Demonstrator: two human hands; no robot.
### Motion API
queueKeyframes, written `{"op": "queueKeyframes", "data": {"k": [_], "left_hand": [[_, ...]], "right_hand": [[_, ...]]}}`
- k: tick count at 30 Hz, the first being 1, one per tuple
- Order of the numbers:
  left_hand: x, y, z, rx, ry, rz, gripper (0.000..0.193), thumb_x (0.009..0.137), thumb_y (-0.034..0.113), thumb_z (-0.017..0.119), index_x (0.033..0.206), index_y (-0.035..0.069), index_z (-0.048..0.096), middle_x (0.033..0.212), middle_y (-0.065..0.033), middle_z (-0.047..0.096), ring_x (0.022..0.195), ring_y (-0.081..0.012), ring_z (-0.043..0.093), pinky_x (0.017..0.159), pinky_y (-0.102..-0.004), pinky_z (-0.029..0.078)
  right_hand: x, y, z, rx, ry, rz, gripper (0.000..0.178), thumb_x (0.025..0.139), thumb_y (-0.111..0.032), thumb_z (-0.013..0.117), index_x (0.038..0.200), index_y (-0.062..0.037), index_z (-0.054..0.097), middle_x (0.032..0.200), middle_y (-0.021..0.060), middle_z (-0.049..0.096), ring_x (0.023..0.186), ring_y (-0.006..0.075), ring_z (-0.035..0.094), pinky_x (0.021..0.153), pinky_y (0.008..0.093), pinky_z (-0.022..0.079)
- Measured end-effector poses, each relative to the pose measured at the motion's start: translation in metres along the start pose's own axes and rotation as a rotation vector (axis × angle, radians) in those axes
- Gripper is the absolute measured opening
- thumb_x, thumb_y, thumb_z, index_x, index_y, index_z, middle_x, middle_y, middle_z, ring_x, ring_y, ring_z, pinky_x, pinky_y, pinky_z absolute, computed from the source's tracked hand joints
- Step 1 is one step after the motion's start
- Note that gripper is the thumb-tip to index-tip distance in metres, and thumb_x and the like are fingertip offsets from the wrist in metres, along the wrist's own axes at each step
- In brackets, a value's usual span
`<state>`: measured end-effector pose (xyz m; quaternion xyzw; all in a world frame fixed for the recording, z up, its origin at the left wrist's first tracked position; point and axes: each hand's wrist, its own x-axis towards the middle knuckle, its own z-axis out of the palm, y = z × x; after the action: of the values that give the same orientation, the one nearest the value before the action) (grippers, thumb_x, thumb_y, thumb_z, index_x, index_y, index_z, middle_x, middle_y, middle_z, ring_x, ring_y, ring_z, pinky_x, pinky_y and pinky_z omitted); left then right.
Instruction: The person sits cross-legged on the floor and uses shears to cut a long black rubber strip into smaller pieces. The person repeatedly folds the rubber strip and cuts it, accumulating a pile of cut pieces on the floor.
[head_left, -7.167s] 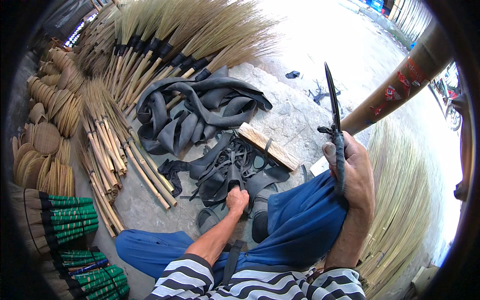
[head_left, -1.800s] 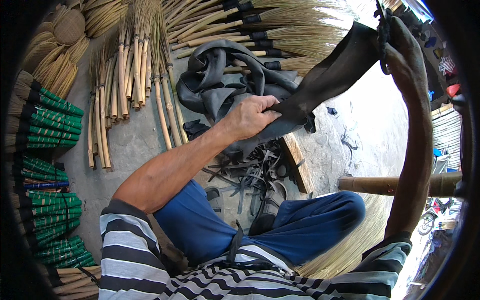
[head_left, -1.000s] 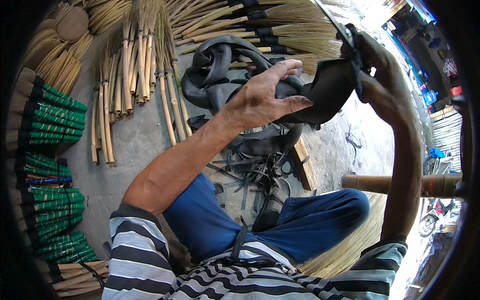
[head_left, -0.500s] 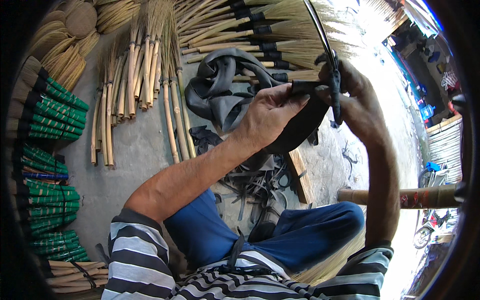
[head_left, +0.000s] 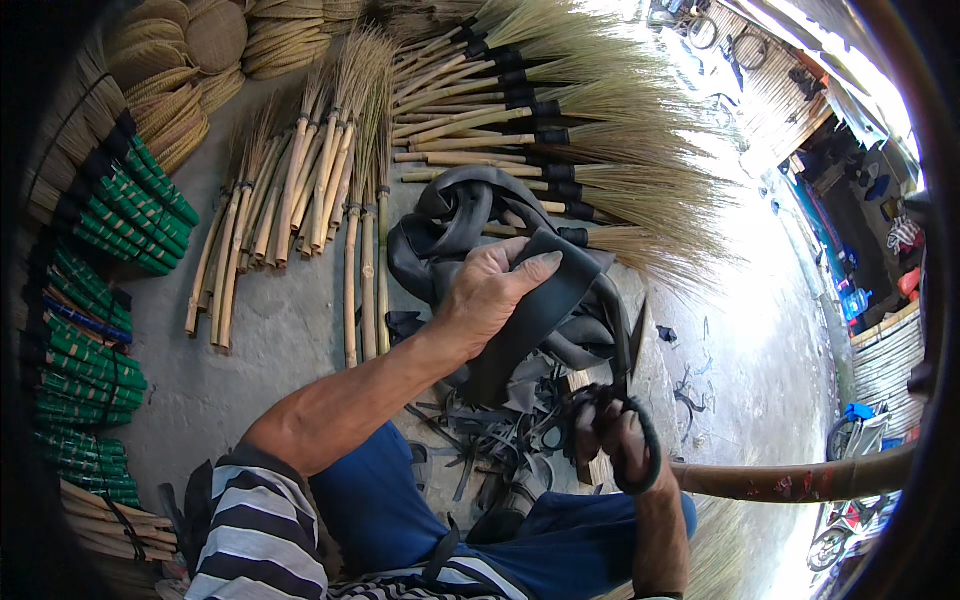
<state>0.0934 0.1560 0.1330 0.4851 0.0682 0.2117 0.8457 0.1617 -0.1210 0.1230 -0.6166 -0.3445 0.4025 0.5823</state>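
Observation:
My left hand (head_left: 492, 292) pinches the upper edge of a wide black rubber strip (head_left: 545, 305), thumb on top, and the strip hangs down toward my lap. In my right hand (head_left: 612, 440) is a pair of scissors (head_left: 625, 345) with dark wrapped handles. Its blades point up and away from me, slightly apart, just right of the rubber strip. Some of my right fingers are hidden by the handle loops. Behind the strip a heap of black rubber (head_left: 455, 215) lies on the floor. Thin black rubber offcuts (head_left: 500, 440) are scattered below it, in front of my legs.
Several brooms (head_left: 540, 135) with bamboo handles lie fanned out ahead. More bamboo-handled brooms (head_left: 290, 190) rest to their left. Green-wrapped bundles (head_left: 95, 370) and woven fans (head_left: 160, 110) line the left side. A bamboo pole (head_left: 790, 483) crosses at the right.
My right hand has come down with the scissors, away from the rubber strip's edge. My left hand has moved slightly left and down, still holding the strip, whose surface now faces up more.

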Motion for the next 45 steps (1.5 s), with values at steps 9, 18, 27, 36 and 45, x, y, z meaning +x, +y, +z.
{"op": "queueKeyframes", "data": {"k": [9,18,27,36,45], "left_hand": [[0.000,0.001,-0.005,0.108,0.000,-0.108,0.032,0.103,0.032,0.073,0.110,0.001,0.074,0.087,-0.0030,0.075,0.067,-0.0045,0.067,0.057,-0.0192,0.054],[-0.009,-0.002,0.001,0.315,-0.235,-0.259,0.033,0.104,0.028,0.073,0.116,-0.003,0.075,0.097,-0.0053,0.078,0.075,-0.0068,0.071,0.065,-0.0205,0.058],[-0.011,0.001,-0.006,0.365,-0.205,-0.339,0.031,0.100,0.024,0.077,0.113,-0.003,0.076,0.094,-0.0053,0.077,0.075,-0.0082,0.069,0.068,-0.0226,0.058],[-0.010,0.000,-0.019,0.309,-0.302,-0.408,0.030,0.099,0.020,0.079,0.117,-0.004,0.075,0.098,-0.0058,0.077,0.081,-0.0082,0.070,0.072,-0.0237,0.058],[-0.017,-0.008,-0.014,0.335,-0.409,-0.547,0.036,0.097,0.022,0.080,0.121,-0.004,0.073,0.098,-0.0055,0.078,0.080,-0.0085,0.071,0.074,-0.0252,0.059]], "right_hand": [[-0.004,0.030,-0.007,0.186,-0.088,0.207,0.064,0.106,-0.060,0.053,0.111,0.0020,0.066,0.085,0.0083,0.064,0.078,0.0178,0.059,0.071,0.0329,0.047],[-0.008,0.028,-0.005,0.145,-0.056,0.204,0.065,0.107,-0.061,0.049,0.111,0.0013,0.066,0.090,0.0091,0.066,0.085,0.0201,0.062,0.081,0.0354,0.048],[-0.008,0.027,0.005,-0.035,-0.087,0.172,0.068,0.104,-0.069,0.049,0.093,-0.0032,0.060,0.069,0.0035,0.057,0.060,0.0152,0.055,0.055,0.0306,0.043],[-0.005,0.013,0.014,-0.038,-0.067,0.195,0.066,0.104,-0.069,0.048,0.092,-0.0048,0.058,0.070,0.0022,0.050,0.059,0.0144,0.048,0.055,0.0298,0.039],[-0.008,0.020,0.011,0.027,-0.115,0.289,0.065,0.108,-0.065,0.041,0.093,-0.0045,0.058,0.073,0.0032,0.054,0.064,0.0146,0.049,0.060,0.0281,0.039]]}}
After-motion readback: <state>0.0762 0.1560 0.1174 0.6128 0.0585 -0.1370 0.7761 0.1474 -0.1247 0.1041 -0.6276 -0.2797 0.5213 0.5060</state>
